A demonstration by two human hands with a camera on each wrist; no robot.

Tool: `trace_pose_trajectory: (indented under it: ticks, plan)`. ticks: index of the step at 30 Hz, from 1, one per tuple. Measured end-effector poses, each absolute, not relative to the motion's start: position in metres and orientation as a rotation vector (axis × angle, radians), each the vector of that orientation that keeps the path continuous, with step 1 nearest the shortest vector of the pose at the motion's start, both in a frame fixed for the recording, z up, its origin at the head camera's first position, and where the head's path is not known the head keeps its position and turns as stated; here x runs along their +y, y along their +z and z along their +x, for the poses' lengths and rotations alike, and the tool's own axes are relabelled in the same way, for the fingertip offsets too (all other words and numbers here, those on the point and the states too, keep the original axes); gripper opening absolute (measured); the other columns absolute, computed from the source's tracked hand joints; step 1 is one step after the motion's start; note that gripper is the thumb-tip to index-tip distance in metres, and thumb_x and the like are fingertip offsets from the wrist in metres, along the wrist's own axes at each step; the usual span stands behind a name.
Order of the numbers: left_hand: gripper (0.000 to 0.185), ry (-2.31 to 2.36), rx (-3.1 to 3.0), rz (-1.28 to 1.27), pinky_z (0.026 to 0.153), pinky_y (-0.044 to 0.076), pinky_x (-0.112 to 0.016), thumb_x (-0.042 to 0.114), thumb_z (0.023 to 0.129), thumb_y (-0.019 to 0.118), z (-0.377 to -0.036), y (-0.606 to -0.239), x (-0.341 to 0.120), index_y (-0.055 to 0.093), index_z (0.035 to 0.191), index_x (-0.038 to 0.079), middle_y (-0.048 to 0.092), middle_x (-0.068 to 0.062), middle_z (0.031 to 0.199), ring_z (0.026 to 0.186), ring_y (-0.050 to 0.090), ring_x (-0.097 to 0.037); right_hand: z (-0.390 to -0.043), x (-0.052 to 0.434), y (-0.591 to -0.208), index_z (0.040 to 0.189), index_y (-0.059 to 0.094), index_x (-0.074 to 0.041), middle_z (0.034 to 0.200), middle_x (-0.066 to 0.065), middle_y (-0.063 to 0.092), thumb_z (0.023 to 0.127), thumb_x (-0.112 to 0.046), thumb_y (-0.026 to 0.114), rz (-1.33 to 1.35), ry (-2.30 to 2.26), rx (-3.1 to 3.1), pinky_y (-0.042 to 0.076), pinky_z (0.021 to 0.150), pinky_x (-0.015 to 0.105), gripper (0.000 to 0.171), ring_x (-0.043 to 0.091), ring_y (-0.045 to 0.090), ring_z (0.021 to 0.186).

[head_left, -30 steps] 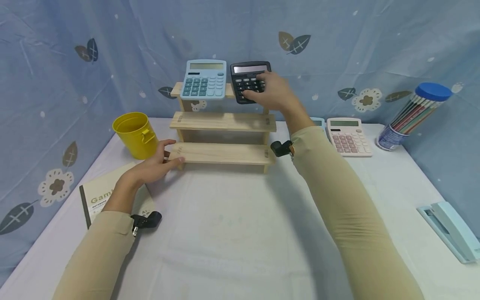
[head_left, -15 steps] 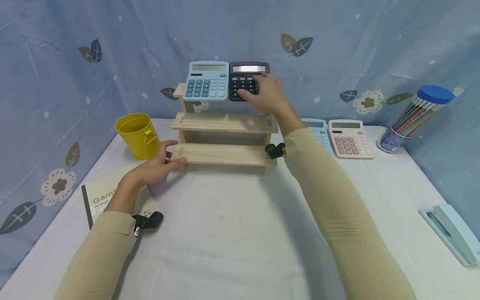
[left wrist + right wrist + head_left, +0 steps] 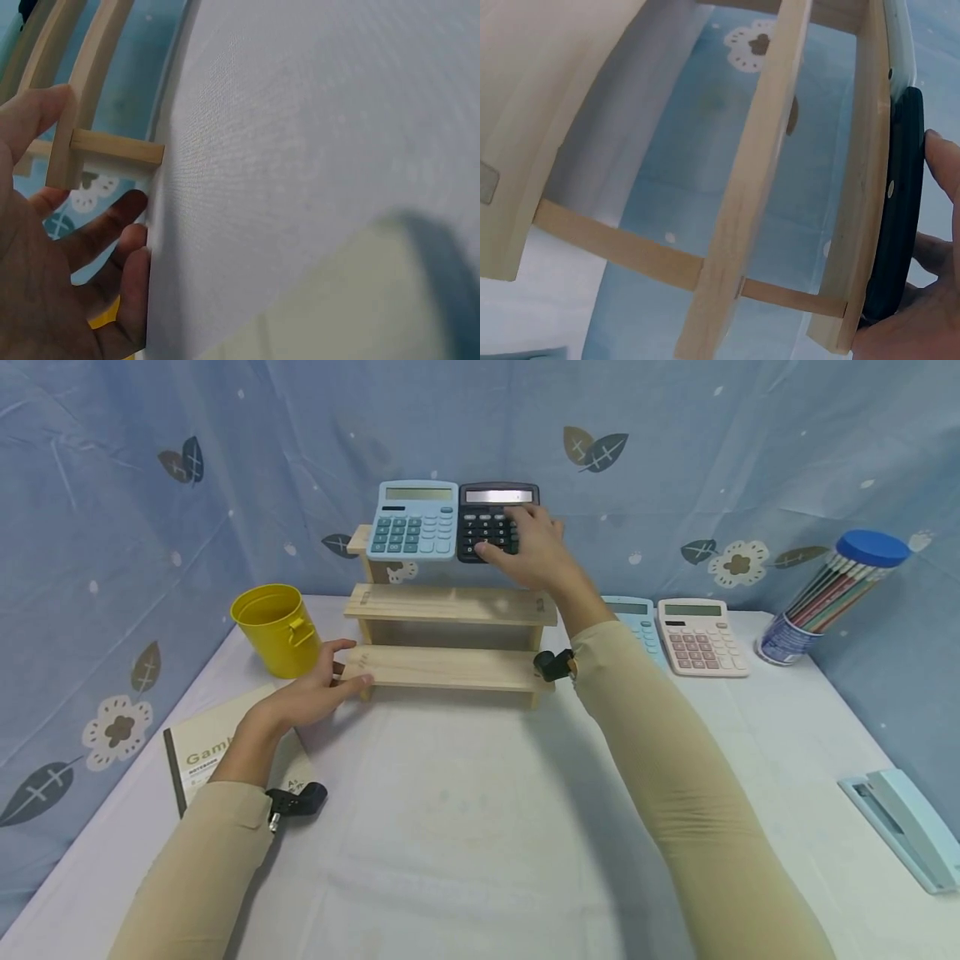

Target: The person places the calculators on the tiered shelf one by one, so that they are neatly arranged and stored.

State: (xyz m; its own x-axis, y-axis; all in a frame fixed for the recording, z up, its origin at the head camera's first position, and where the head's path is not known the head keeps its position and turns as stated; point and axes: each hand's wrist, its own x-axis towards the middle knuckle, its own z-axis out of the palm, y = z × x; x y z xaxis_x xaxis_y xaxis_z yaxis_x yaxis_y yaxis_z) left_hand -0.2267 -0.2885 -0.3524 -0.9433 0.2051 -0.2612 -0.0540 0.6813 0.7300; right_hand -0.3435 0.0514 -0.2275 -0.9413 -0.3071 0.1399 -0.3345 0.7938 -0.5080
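Note:
A three-tier wooden shelf (image 3: 450,668) stands at the back of the table. On its top tier a light blue calculator (image 3: 411,527) leans back beside a black calculator (image 3: 476,522), their sides meeting. My right hand (image 3: 536,550) holds the black calculator by its right side, thumb and index finger over the keys; in the right wrist view this calculator (image 3: 900,202) appears edge-on against the top board. My left hand (image 3: 303,697) grips the left end of the lowest board (image 3: 94,67), thumb on one side and index finger partly hidden behind it.
A yellow bucket (image 3: 270,631) stands left of the shelf, behind a notebook (image 3: 202,743) partly under the left forearm. On the right are another blue calculator (image 3: 637,618), a pink calculator (image 3: 701,639), a tub of pencils (image 3: 832,597) and a light blue stapler (image 3: 903,827).
The black calculator, tilted and apart from the blue one a second ago, has shifted left and straightened against it with my right hand. My left hand has stayed on the shelf.

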Motion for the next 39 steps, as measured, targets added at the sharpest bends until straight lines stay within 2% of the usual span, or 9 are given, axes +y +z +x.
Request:
trace_pose_trajectory:
  ticks: [7,12,21,30,39]
  plan:
    - [0.092,1.134,2.577,0.116,0.114,0.028,-0.066,0.058,0.102,0.053,-0.227,-0.352,-0.289,-0.009,0.162,0.025,0.031,-0.029,0.154,0.139,0.035,-0.044,-0.343,0.055,-0.229,0.166,0.015,-0.021,0.172,0.006,0.005,0.100,-0.060,0.052,0.566,0.902,-2.892,0.018,0.125,0.056,0.085,0.033,0.005,0.158]
    - [0.092,1.125,2.583,0.112,0.114,0.029,-0.066,0.059,0.102,0.053,-0.225,-0.352,-0.289,-0.008,0.162,0.025,0.031,-0.029,0.154,0.139,0.036,-0.044,-0.343,0.063,-0.227,0.166,0.016,-0.018,0.170,0.010,0.008,0.101,-0.056,0.054,0.606,0.916,-2.855,0.021,0.125,0.052,0.085,0.032,0.015,0.157]
    - [0.092,1.123,2.598,0.129,0.115,0.029,-0.065,0.063,0.100,0.052,-0.224,-0.352,-0.288,-0.005,0.162,0.025,0.035,-0.027,0.153,0.139,0.038,-0.043,-0.331,0.087,-0.224,0.165,0.019,-0.018,0.169,0.010,0.014,0.097,-0.051,0.063,0.708,0.855,-2.798,0.024,0.123,0.055,0.087,0.033,0.021,0.154]
    - [0.093,1.129,2.592,0.105,0.115,0.029,-0.064,0.065,0.100,0.052,-0.222,-0.350,-0.291,-0.005,0.162,0.027,0.035,-0.026,0.152,0.139,0.037,-0.042,-0.318,0.109,-0.228,0.163,0.024,-0.014,0.170,0.011,0.015,0.096,-0.048,0.069,0.817,0.745,-2.746,0.021,0.123,0.058,0.088,0.035,0.015,0.156]
    - [0.093,1.106,2.597,0.108,0.112,0.034,-0.062,0.066,0.099,0.053,-0.224,-0.349,-0.289,-0.003,0.161,0.027,0.038,-0.024,0.150,0.135,0.043,-0.040,-0.304,0.136,-0.241,0.161,0.030,-0.012,0.168,0.013,0.022,0.089,-0.048,0.077,0.861,0.661,-2.715,0.020,0.121,0.065,0.094,0.038,0.017,0.155]
